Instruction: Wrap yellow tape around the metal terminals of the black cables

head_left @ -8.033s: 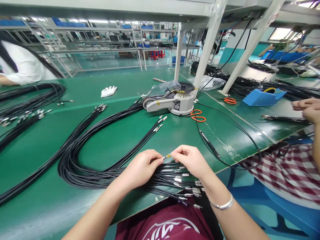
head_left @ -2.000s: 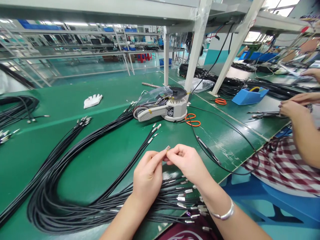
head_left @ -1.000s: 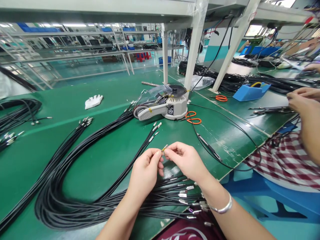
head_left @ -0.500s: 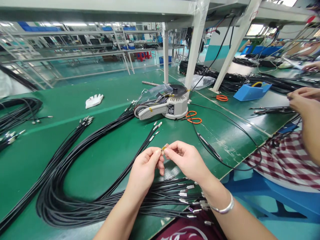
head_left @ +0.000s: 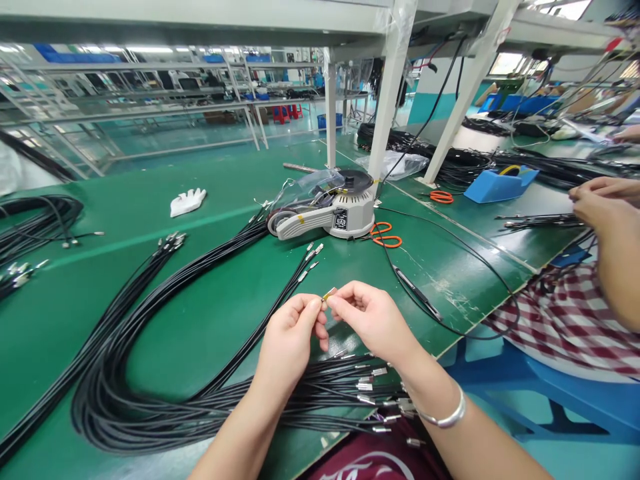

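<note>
Between my two hands is a small metal cable connector (head_left: 331, 292) with a bit of yellow tape round it. My left hand (head_left: 293, 328) pinches its cable end between thumb and forefinger; the cable itself is mostly hidden by the fingers. Thumb and forefinger of my right hand (head_left: 367, 315) close on the taped part from the other side. Below my wrists lies a thick bundle of black cables (head_left: 165, 427), curving round from the left, its metal-tipped ends near the table edge. A few other cables (head_left: 280, 307) run up behind my left hand.
A grey tape dispenser machine (head_left: 345, 217) stands ahead, with orange-handled scissors (head_left: 387, 237) beside it. A utility knife (head_left: 417, 293) lies right of my hands. Further off are a white glove (head_left: 187, 203) and a blue tape holder (head_left: 500, 185). A co-worker's hands (head_left: 600, 200) work at the right.
The view has shifted very slightly. My hands keep almost the same pinch on the connector, with no clear movement of it.
</note>
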### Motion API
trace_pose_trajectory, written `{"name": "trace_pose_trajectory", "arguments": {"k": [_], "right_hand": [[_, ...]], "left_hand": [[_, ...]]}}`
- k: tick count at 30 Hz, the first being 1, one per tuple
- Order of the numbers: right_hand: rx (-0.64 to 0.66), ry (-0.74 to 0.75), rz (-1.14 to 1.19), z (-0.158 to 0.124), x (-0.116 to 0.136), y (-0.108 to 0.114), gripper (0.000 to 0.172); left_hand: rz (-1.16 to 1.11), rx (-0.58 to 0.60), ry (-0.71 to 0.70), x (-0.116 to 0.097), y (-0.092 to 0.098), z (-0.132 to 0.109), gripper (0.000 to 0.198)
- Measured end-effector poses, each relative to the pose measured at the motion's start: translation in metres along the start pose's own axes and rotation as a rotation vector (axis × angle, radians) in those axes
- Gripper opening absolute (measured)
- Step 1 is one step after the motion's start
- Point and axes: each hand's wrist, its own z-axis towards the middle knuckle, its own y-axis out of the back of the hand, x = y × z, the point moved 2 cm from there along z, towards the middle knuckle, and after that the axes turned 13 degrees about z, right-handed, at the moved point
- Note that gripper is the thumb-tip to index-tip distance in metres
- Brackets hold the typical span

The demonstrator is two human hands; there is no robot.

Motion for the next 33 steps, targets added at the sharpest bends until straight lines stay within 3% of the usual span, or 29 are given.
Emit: {"name": "trace_pose_trajectory", "arguments": {"k": [6, 13, 19, 22, 27, 30, 31, 33], "right_hand": [[0.046, 0.046, 0.004, 0.000, -0.001, 0.002, 0.015], [0.109, 0.191, -0.046, 0.005, -0.006, 0.007, 0.012], [0.290, 0.376, -0.108, 0.016, -0.005, 0.013, 0.013], [0.398, 0.384, -0.078, 0.018, -0.002, 0.014, 0.021], [0.549, 0.389, -0.067, 0.016, 0.009, 0.011, 0.017], [0.569, 0.403, -0.082, 0.016, 0.013, 0.014, 0.012], [0.554, 0.393, -0.084, 0.017, 0.013, 0.018, 0.012], [0.469, 0.317, -0.056, 0.018, 0.009, 0.029, 0.019]], "left_hand": [[-0.275, 0.258, 0.091, -0.002, 0.004, 0.003, 0.023], [-0.400, 0.424, 0.179, -0.001, 0.007, 0.005, 0.021], [-0.474, 0.593, 0.287, 0.001, 0.011, 0.005, 0.024], [-0.479, 0.728, 0.322, 0.003, 0.012, 0.003, 0.024], [-0.478, 0.862, 0.333, 0.006, 0.015, -0.001, 0.022], [-0.425, 0.824, 0.265, 0.004, 0.013, 0.000, 0.024], [-0.369, 0.753, 0.219, 0.003, 0.012, 0.001, 0.024], [-0.173, 0.497, 0.105, 0.001, 0.010, 0.004, 0.023]]}}
